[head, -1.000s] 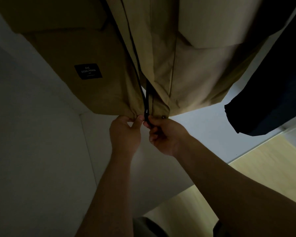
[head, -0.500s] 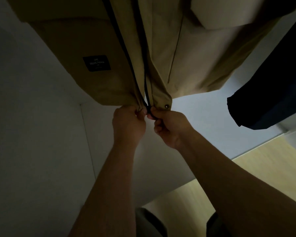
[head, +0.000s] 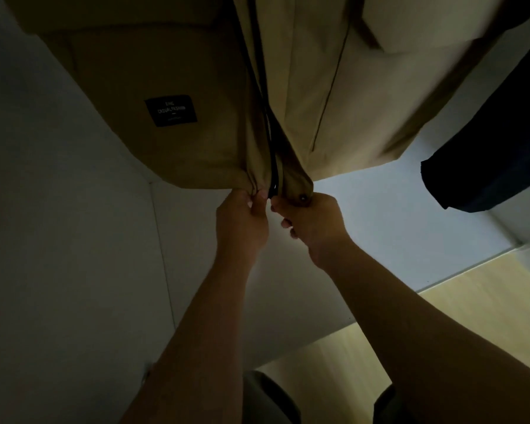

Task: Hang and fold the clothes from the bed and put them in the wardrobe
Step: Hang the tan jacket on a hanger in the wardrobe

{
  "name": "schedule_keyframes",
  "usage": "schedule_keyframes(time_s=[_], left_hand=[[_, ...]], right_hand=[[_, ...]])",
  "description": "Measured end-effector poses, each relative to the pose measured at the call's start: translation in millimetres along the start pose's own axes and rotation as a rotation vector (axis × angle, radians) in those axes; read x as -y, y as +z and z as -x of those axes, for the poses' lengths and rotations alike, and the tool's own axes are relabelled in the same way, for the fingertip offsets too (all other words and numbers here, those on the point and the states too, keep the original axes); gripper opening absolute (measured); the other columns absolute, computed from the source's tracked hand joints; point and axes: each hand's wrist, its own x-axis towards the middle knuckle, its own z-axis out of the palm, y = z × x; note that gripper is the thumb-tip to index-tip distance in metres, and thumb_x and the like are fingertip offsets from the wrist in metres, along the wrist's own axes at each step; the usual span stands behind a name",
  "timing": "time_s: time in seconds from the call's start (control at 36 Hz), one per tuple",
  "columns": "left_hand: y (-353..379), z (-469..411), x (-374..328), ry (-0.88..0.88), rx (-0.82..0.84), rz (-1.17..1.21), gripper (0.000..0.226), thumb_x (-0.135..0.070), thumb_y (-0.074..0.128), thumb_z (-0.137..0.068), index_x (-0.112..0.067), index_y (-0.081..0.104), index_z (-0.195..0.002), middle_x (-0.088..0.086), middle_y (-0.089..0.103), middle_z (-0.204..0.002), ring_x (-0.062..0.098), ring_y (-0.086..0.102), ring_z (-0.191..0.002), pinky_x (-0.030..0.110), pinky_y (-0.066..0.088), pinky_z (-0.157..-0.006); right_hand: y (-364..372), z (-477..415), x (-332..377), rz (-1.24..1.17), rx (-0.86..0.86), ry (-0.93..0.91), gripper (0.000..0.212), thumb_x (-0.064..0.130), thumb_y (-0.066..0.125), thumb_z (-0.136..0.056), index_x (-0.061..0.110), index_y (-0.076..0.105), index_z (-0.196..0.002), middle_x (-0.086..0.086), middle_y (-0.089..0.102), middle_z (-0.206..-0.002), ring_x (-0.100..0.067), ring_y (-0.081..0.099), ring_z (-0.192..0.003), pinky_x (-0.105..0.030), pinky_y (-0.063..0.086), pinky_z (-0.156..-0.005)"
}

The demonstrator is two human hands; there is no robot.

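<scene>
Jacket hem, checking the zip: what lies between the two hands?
Head view: the lower end of the zipper, between left hand and right hand gripping the jacket.

tan fabric jacket: upper part cut off by top edge | its black zip: lower end hidden between left hand and right hand | black rectangular label: lowest print too small to read | dark navy garment: cut by right edge, type unclear | jacket's pocket flap: blurred
</scene>
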Motion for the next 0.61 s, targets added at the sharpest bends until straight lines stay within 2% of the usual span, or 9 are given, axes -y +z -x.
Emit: schedule_keyframes(time_s=[0.06,0.11,0.19,0.25,0.33,0.39,0.44,0.5,0.61], left_hand=[[1.3,-0.1,1.7,0.004,0.014,0.037,0.019,-0.021,0.056,-0.101,-0.004,0.062,-0.097,0.000,0.063,-0.084,0.015,0.058,-0.081,0.022,0.039,-0.073],[1.6,-1.9,3.5,0.005,0.004,0.066,0.020,-0.021,0.056,-0.101,-0.004,0.066,-0.107,0.005,0.070,-0.095,0.018,0.065,-0.089,0.023,0.044,-0.077],[1.8,-5.3,7.4,-0.022,-0.032,0.109,0.020,-0.023,0.059,-0.100,-0.006,0.069,-0.106,0.008,0.073,-0.095,0.025,0.069,-0.089,0.037,0.055,-0.082],[1.5,-6.4,8.9,-0.050,-0.041,0.151,0.023,-0.024,0.061,-0.099,-0.004,0.071,-0.102,0.011,0.073,-0.092,0.029,0.070,-0.086,0.047,0.057,-0.082],[2.5,-6.4,8.6,-0.080,-0.035,0.182,0.023,-0.027,0.065,-0.096,-0.006,0.073,-0.089,0.010,0.073,-0.082,0.027,0.071,-0.080,0.052,0.056,-0.081],[3.2,-6.1,6.3,-0.102,-0.004,0.225,0.020,-0.026,0.068,-0.094,-0.013,0.073,-0.081,0.005,0.074,-0.076,0.023,0.072,-0.078,0.051,0.057,-0.082],[3.0,-5.5,3.6,-0.127,0.037,0.312,0.018,-0.022,0.070,-0.093,-0.009,0.075,-0.082,0.007,0.075,-0.076,0.022,0.073,-0.076,0.046,0.059,-0.080],[1.6,-3.7,1.3,-0.152,0.064,0.436,0.013,-0.018,0.071,-0.092,-0.010,0.076,-0.084,0.004,0.076,-0.076,0.017,0.074,-0.074,0.035,0.059,-0.072],[-1.8,-1.8,0.3,-0.157,0.055,0.553,0.011,-0.016,0.071,-0.092,-0.016,0.076,-0.083,0.004,0.076,-0.077,0.016,0.074,-0.074,0.027,0.058,-0.068]], right_hand=[[-0.1,-2.4,-2.5,0.127,-0.067,-0.093,0.023,0.036,0.079,-0.083,0.016,0.071,-0.091,0.001,0.073,-0.075,-0.007,0.066,-0.057,-0.017,0.051,-0.054],[-1.3,-1.8,-4.3,0.218,-0.121,-0.192,0.033,0.046,0.077,-0.082,0.025,0.060,-0.101,0.011,0.070,-0.083,-0.006,0.067,-0.068,-0.020,0.053,-0.061],[-3.0,2.2,-4.1,0.319,-0.262,-0.342,0.040,0.056,0.071,-0.083,0.034,0.044,-0.102,0.017,0.061,-0.087,0.000,0.061,-0.072,-0.017,0.041,-0.057],[-4.8,2.8,-3.1,0.351,-0.375,-0.459,0.041,0.044,0.075,-0.084,0.030,0.040,-0.099,0.015,0.054,-0.093,-0.001,0.054,-0.075,-0.019,0.037,-0.059],[-8.9,2.4,0.6,0.464,-0.466,-0.602,0.035,0.008,0.069,-0.085,0.026,0.040,-0.093,0.006,0.050,-0.095,-0.004,0.048,-0.071,-0.020,0.036,-0.058],[-10.7,2.9,2.6,0.565,-0.453,-0.709,0.034,-0.010,0.057,-0.079,0.021,0.044,-0.083,0.003,0.050,-0.089,-0.009,0.044,-0.064,-0.022,0.037,-0.056],[-11.6,3.2,1.5,0.644,-0.406,-0.851,0.028,-0.016,0.055,-0.077,0.012,0.055,-0.077,-0.003,0.054,-0.086,-0.019,0.049,-0.066,-0.028,0.043,-0.057],[-11.9,3.2,0.2,0.652,-0.329,-0.939,0.017,-0.010,0.062,-0.083,0.006,0.069,-0.082,-0.007,0.063,-0.089,-0.022,0.058,-0.073,-0.027,0.050,-0.065],[-12.2,4.6,1.8,0.577,-0.198,-0.976,0.014,0.007,0.067,-0.088,0.010,0.077,-0.097,-0.002,0.073,-0.093,-0.011,0.063,-0.085,-0.006,0.042,-0.080]])
